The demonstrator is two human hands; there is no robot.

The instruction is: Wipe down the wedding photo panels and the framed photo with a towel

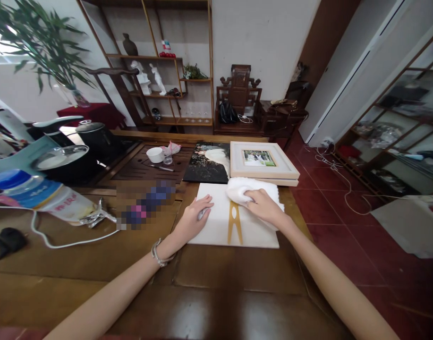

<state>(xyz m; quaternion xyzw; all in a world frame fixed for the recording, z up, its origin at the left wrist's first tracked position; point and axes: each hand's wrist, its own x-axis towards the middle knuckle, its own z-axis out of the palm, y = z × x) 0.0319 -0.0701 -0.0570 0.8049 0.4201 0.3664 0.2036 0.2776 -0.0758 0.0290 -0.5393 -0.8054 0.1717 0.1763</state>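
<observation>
A white flat panel [216, 231] lies on the wooden table in front of me, with a yellow A-shaped piece [234, 226] on its face. It looks like the back of a picture frame with its stand. My left hand [193, 218] rests on the panel's left part, fingers stretched out; a small greyish patch shows by the fingers, too unclear to name. In my right hand [262, 205] is a bunched white towel [237, 189], pressed on the panel's upper right, over the top of the yellow piece. The towel's loose end spreads to the right.
Behind the panel lie a white-framed picture [290, 167] and a dark picture [198, 165]. A white bowl [155, 155] stands on the tea tray [131, 172]. Leftward are a black pot [74, 167], a plastic bag with a blue lid [53, 193] and a white cable [60, 246].
</observation>
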